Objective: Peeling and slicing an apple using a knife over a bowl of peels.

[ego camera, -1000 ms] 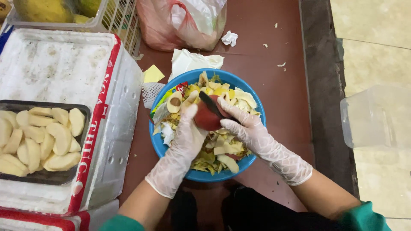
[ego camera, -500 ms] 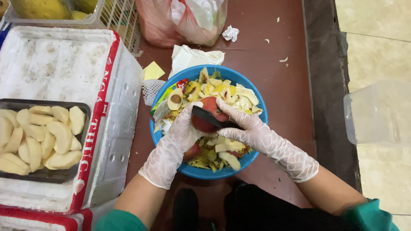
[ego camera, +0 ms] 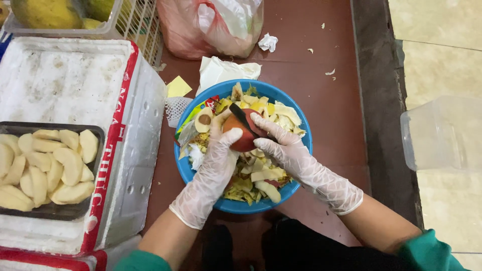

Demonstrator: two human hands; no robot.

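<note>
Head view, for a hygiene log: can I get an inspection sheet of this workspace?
Surface: reddish-brown floor, scattered peel bits.
Job's things: red fruit held over blue basin of peels; dark knife blade lies against the fruit.
Clutter: crumpled tissue, yellow scrap, white paper, pink plastic bag.
Hands: left hand gloved, cupping the fruit; right hand gloved, gripping the knife.
Cables: nothing seen.
Surroundings: white foam box bearing black tray of peeled slices; wire basket of green-yellow fruit; clear plastic container.
</note>
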